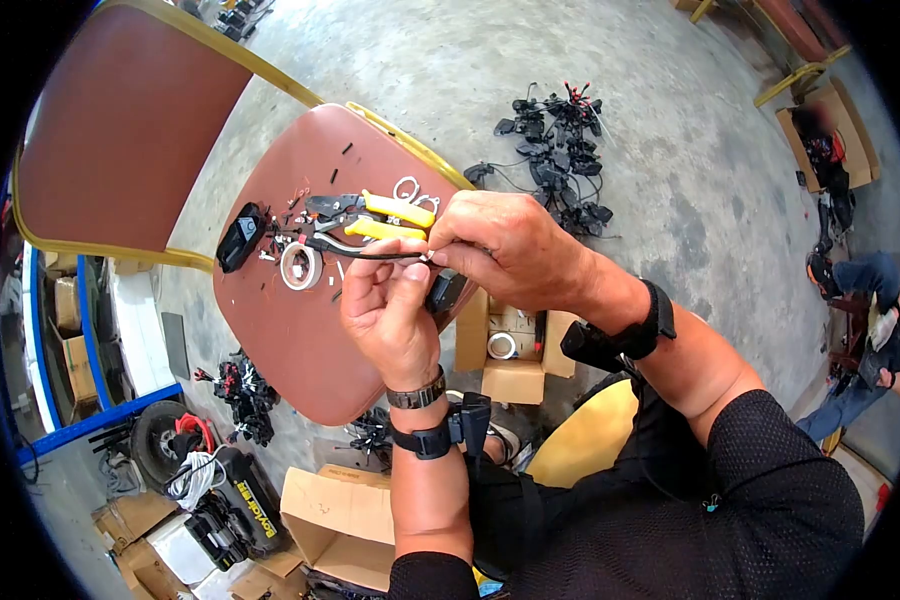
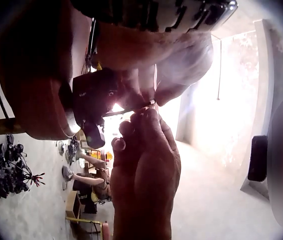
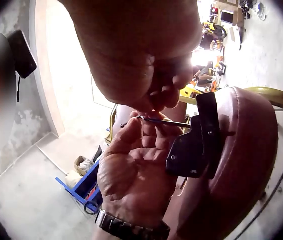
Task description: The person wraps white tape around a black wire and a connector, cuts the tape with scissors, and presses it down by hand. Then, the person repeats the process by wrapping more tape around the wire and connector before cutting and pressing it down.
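Black wire [image 1: 365,254] | left hand [image 1: 390,315] fingers pinch it | right hand [image 1: 505,250] fingers pinch its end

Shirt [image 1: 760,500]: black, fine mesh weave, long sleeves. Left wrist: metal link watch [image 1: 416,393], black strap [image 1: 420,441] with camera [image 1: 473,418]. Right wrist: matching strap [image 1: 661,309].

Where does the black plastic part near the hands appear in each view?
Head: black plastic part at centre, just under the right hand, mostly hidden.
Left wrist: left of centre, beside the left hand.
Right wrist: right of centre, beside the left hand.
Shared landmark: brown chair seat.
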The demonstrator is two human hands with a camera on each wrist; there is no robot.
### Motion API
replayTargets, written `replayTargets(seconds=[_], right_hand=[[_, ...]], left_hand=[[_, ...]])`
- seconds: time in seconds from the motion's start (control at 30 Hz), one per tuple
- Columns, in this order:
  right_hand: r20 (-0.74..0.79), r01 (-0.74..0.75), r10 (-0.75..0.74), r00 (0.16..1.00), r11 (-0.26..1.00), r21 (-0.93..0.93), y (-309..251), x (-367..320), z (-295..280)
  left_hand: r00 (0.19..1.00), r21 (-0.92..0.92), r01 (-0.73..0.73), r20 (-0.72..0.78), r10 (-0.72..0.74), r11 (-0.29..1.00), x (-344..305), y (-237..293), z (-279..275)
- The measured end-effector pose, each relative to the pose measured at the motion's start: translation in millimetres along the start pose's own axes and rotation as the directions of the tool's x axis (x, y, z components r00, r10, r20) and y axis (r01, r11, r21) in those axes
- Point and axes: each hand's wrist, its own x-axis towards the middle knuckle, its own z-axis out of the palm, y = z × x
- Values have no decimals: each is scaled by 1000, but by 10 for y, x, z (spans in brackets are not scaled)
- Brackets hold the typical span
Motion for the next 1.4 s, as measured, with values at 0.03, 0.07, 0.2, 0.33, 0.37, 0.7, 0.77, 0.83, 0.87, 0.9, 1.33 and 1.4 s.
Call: replayTargets(seconds=[0.03, 0.07, 0.2, 0.33, 0.37, 0.7, 0.77, 0.83, 0.87, 0.9, 1.33, 1.4], right_hand=[[0, 0, 0, 1000, 1000, 2, 6, -1, 2], [-1, 0, 0, 1000, 1000, 5, 10, -3, 6], [15, -16, 16, 1000, 1000, 5, 16, -12, 18], [116, -171, 159, 980, 981, 96, -55, -5, -32], [161, -238, 215, 963, 961, 141, -65, -9, -50], [15, -171, 173, 985, 952, 253, -32, -14, -94], [-22, -20, 21, 1000, 998, 55, -6, -7, -67], [-49, 92, -97, 994, 991, -95, 9, 4, -26], [-64, 126, -137, 989, 982, -143, 9, 11, 4], [-78, 159, -177, 981, 969, -191, 9, 13, 21], [62, -59, 61, 996, 998, -35, -50, -11, -72], [103, -263, 250, 963, 953, 147, -90, -27, -58]], left_hand=[[1000, 3, 4, 2, -4, 1000, 2, 4, 3], [1000, 6, 7, 4, -7, 1000, 3, 7, 4], [999, 33, -24, 32, 23, 999, 12, -22, -30], [999, 24, -13, 46, 12, 1000, 5, -20, -56], [999, 22, -8, 52, 7, 1000, 2, -16, -59], [999, 18, 38, 15, -38, 999, 24, 28, -47], [999, 36, 36, 20, -36, 999, 19, 2, -71], [999, 47, 22, 27, -24, 999, 23, -11, -75], [1000, 47, 10, 28, -12, 999, 23, -18, -69], [1000, 49, -2, 29, 0, 999, 21, -20, -66], [1000, 121, -1, 7, 0, 993, 15, 23, -12], [1000, 166, -8, 6, 7, 986, -1, 26, -15]])
